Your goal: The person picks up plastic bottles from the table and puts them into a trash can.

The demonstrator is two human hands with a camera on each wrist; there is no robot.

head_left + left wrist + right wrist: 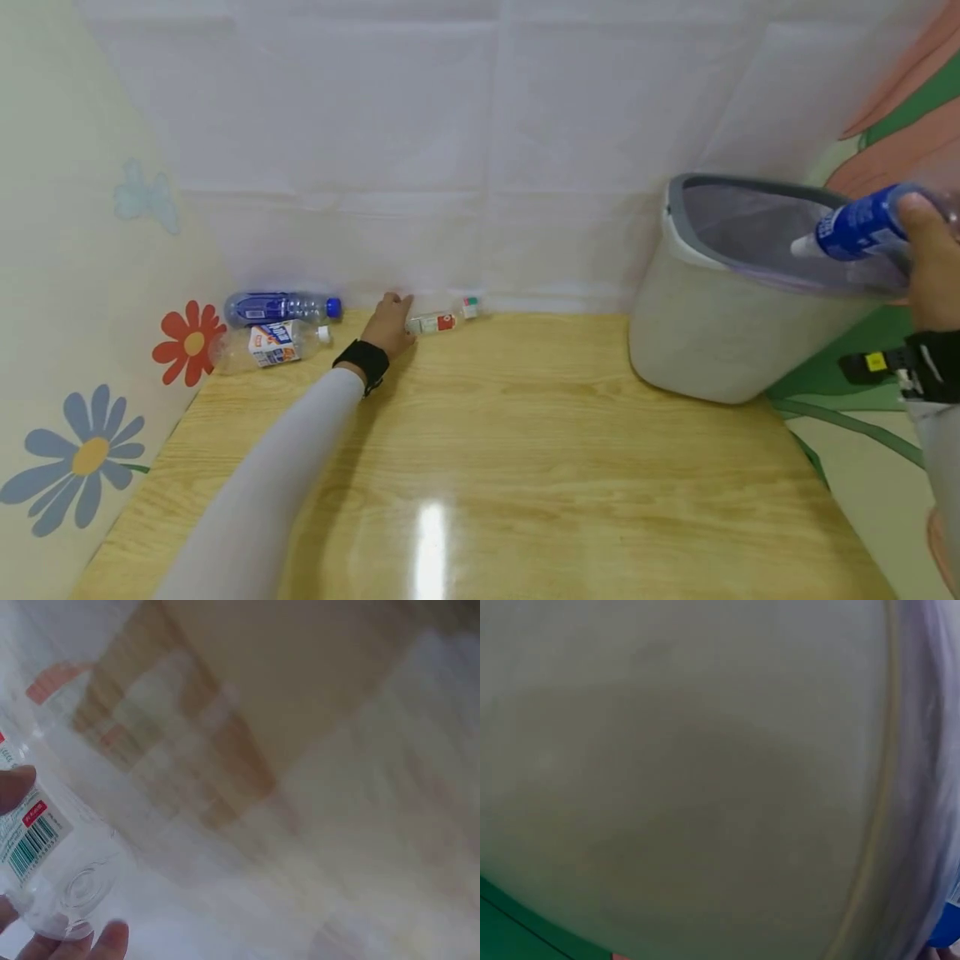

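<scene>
Lying on the tabletop (540, 450) just right of the left hand (389, 326), the nearer one, the small clear bottle (433, 322) points its cap end right, long axis running sideways; left fingers look spread around its base, while the right hand (935, 267) grips a blue-labelled bottle (862, 225) by the bin (697, 333)

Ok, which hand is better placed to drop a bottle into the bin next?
Probably the right hand: it holds a blue-labelled plastic bottle at the mouth of the wastebasket. The left hand is farther off, at the green-capped bottle.
</scene>
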